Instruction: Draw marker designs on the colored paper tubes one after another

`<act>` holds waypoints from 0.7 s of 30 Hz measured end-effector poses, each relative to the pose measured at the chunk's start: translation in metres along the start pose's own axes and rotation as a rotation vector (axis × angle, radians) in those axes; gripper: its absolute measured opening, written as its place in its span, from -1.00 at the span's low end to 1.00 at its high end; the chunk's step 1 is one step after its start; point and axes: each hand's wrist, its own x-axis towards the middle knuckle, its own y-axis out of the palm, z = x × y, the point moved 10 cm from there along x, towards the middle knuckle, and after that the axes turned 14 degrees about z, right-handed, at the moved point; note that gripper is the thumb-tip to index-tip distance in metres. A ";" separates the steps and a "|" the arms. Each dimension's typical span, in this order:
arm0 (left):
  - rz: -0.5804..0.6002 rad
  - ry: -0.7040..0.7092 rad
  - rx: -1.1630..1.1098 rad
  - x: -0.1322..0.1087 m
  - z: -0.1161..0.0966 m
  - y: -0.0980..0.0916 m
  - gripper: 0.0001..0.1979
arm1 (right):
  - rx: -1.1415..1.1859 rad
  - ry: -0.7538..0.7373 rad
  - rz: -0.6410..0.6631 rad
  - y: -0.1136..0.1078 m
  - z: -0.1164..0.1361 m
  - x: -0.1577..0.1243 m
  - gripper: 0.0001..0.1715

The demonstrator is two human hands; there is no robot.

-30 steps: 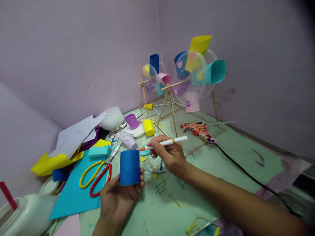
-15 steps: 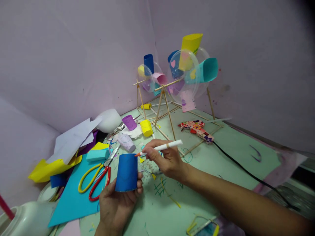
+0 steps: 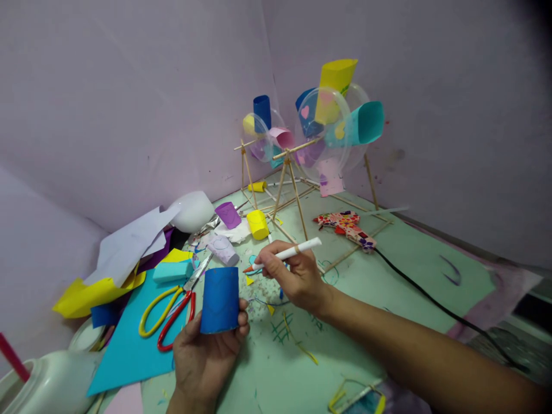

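Observation:
My left hand (image 3: 211,362), palm up, holds a blue paper cup (image 3: 221,302) between thumb and fingers. A faint curved line shows on the cup's side. In my right hand (image 3: 295,276) is a white marker (image 3: 297,249) with an orange-brown tip, gripped like a pen. Its tip points left and stands a little apart from the cup's upper right edge. Scissors (image 3: 170,313) with one yellow and one red handle lie left of my left hand, blades partly spread. Small purple (image 3: 228,215), yellow (image 3: 257,224) and pale lilac paper cups (image 3: 223,249) lie beyond.
Two stick-framed wheels with coloured cups (image 3: 334,132) stand at the back near the wall corner. A flower-patterned glue gun (image 3: 345,227) lies right, its black cord (image 3: 431,299) running to the front right. Blue sheet (image 3: 125,356), folded papers (image 3: 129,241) and a white jar (image 3: 60,379) crowd the left.
The marker tip has moved off the blue cup's edge, slightly to the right. My left hand has shifted the cup a little left and up.

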 end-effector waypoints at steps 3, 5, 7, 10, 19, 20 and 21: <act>-0.183 0.055 0.090 -0.004 -0.004 -0.009 -0.61 | 0.053 0.027 -0.031 -0.004 -0.006 -0.001 -0.76; -0.330 0.123 0.227 -0.009 -0.011 -0.014 -0.53 | 0.068 0.052 -0.061 -0.007 -0.011 -0.003 -0.77; -0.448 0.155 0.399 -0.013 -0.018 -0.014 -0.35 | 0.082 0.075 -0.080 -0.009 -0.014 -0.004 -0.78; -0.533 0.132 0.608 -0.015 -0.021 -0.012 -0.14 | 0.097 0.075 -0.057 -0.006 -0.016 -0.004 -0.78; -0.588 0.170 0.770 -0.018 -0.028 -0.012 -0.20 | -0.049 0.020 0.067 0.009 -0.003 -0.004 -0.78; -0.580 0.175 0.758 -0.018 -0.027 -0.012 -0.22 | -0.061 0.010 0.080 0.011 -0.002 -0.003 -0.78; -0.572 0.180 0.749 -0.017 -0.027 -0.011 -0.23 | -0.073 -0.001 0.097 0.013 0.000 -0.003 -0.78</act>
